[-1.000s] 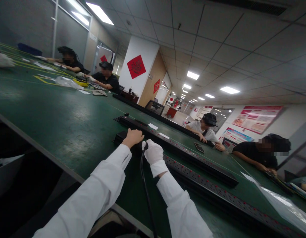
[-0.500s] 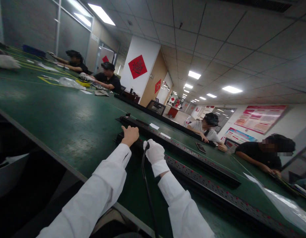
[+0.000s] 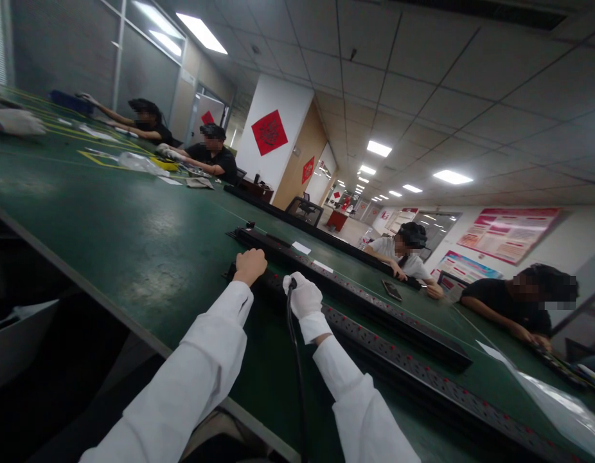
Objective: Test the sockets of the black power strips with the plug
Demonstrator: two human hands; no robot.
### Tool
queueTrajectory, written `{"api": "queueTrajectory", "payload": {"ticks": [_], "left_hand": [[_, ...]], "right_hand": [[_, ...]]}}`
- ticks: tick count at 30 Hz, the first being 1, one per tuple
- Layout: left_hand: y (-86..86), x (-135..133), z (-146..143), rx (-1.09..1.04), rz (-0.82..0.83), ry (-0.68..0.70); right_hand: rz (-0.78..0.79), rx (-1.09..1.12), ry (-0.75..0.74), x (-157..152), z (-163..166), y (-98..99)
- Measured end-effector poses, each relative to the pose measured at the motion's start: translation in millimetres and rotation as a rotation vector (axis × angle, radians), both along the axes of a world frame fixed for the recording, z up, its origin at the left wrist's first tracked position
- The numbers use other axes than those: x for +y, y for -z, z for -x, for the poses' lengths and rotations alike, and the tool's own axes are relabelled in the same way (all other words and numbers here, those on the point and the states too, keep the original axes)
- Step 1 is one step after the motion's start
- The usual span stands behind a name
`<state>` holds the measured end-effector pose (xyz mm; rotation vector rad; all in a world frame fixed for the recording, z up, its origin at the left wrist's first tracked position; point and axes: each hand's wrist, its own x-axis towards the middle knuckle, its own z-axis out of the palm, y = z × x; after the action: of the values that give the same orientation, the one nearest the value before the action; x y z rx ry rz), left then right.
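Note:
A long black power strip (image 3: 403, 363) with rows of sockets and red spots runs from the middle of the green table toward the lower right. My bare left hand (image 3: 250, 265) is closed over its far-left end, the fingertips hidden behind. Just to the right, my white-gloved right hand (image 3: 303, 295) is wrapped round a black corded tool, mostly hidden in the fist, above the same strip. Its black cable (image 3: 296, 360) leaves the top of the fist and hangs toward me. A second power strip (image 3: 374, 308) lies parallel behind, with small white paper slips (image 3: 301, 247) near it.
Another long black bar (image 3: 288, 215) lies farther back on the green table (image 3: 133, 212). A phone (image 3: 390, 289) and clear plastic sheeting (image 3: 562, 399) are at the right. Co-workers sit across the table; another person's gloved hand (image 3: 18, 122) is at far left.
Both hands stay at nearly the same spots on the near strip. The right hand has shifted very slightly right and the cable swings a little right. The view has tilted slightly.

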<state>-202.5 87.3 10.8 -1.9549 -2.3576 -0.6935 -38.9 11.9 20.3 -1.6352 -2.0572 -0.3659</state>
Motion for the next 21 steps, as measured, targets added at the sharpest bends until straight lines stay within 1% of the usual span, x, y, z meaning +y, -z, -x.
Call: {"api": "queueTrajectory", "payload": {"ticks": [2,4,9,13,16,21], "left_hand": [[0.2,0.4,-0.3,-0.001,0.016,0.005],[-0.6,0.6,-0.5,-0.005,0.035,0.008],[-3.3,0.3,-0.8,-0.028,0.057,-0.005],[-4.6,-0.6,-1.1,-0.041,0.07,-0.011],[-5.4,-0.9,-1.1,-0.043,0.079,-0.014],[-5.9,-0.6,-1.3,-0.025,0.073,-0.005]], "right_hand": [[0.032,0.053,-0.004,0.5,-0.1,-0.1],[0.006,0.093,-0.033,-0.1,0.2,1.1],[-0.21,0.103,-0.146,-3.6,1.1,6.4],[-0.317,0.11,-0.228,-3.9,2.2,9.1],[-0.339,0.113,-0.277,-2.9,3.1,10.6],[-0.296,0.079,-0.256,-3.4,3.4,7.1]]}}
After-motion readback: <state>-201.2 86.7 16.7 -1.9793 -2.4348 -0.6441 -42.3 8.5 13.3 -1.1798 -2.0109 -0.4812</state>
